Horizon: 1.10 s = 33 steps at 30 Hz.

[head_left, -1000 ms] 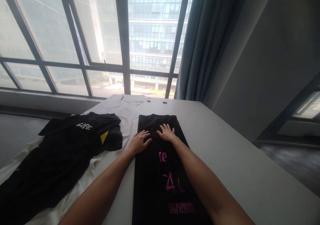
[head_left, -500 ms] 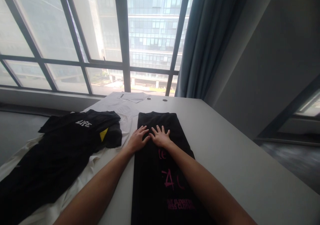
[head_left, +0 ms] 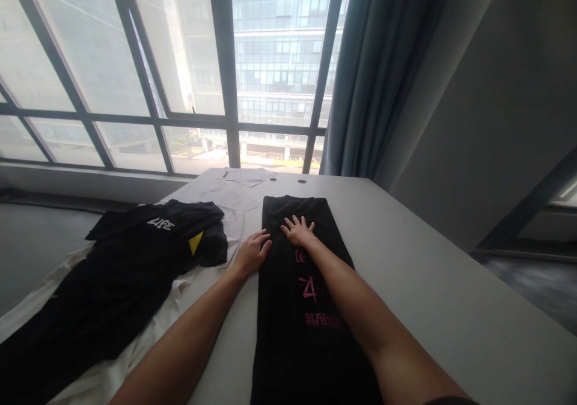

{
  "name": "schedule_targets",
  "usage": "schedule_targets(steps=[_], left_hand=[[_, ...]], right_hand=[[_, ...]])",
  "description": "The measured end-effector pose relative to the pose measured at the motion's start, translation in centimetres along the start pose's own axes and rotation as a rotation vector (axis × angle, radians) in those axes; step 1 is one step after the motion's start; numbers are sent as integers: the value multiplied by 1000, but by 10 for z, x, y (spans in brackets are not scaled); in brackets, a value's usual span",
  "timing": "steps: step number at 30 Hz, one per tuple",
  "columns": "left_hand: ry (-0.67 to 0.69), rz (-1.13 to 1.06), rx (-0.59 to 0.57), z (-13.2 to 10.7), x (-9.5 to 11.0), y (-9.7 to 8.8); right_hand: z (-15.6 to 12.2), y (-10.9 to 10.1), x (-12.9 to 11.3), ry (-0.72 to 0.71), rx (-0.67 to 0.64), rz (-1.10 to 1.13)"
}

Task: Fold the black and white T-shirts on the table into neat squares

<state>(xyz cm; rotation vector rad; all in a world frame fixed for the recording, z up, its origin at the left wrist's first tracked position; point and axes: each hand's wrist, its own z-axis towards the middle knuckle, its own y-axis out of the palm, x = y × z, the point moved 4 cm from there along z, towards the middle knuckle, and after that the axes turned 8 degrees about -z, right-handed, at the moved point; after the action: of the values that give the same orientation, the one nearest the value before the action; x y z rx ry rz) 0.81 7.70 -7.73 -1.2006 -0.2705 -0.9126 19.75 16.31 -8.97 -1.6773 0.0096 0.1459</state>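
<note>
Two long sides of the black shirt (head_left: pixel 279 339) appear already folded in: it lies as a narrow strip from bottom centre up the white table (head_left: pixel 428 285), pink lettering upward, no crosswise fold yet. My left hand (head_left: pixel 252 250) lies flat and open at its left edge; my right hand (head_left: pixel 298 232) presses flat, fingers spread, near its far end. Centre left: a dark garment (head_left: pixel 135 261).

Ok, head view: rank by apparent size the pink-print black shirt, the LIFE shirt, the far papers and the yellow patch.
1. pink-print black shirt and LIFE shirt: alike, both cut off by the frame, unranked.
2. far papers, though distance shrinks them.
3. yellow patch.
</note>
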Motion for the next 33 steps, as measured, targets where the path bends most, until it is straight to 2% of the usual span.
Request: schedule_targets(steps=[7, 9, 12, 15, 19, 23, 25, 28, 33], left_hand=[[29, 37, -64, -3, 6, 3], [40, 66, -97, -4, 7, 5], [60, 104, -130, -5, 5, 8], [79, 117, -136, -3, 3, 8], [96, 130, -119, -2, 3, 7], [115, 175, -60, -13, 13, 3], [129, 170, -49, -26, 22, 3], [193, 148, -94, -56, 38, 5], [260, 158, -176, -112, 72, 1]], right_hand=[[57, -7, 24, 29, 1, -32], [63, -10, 24, 14, 18, -56], [54, -16, 20, 1, 140, -133], [26, -22, 20, 14, 220, -198], [-30, -22, 36, 71, 147, -187], [-96, -23, 55, 91, 145, -168], [-127, -24, 61, 93, 150, -159], [-170, -28, 66, 96, 152, -139], [-225, -30, 75, 179, 159, -88]])
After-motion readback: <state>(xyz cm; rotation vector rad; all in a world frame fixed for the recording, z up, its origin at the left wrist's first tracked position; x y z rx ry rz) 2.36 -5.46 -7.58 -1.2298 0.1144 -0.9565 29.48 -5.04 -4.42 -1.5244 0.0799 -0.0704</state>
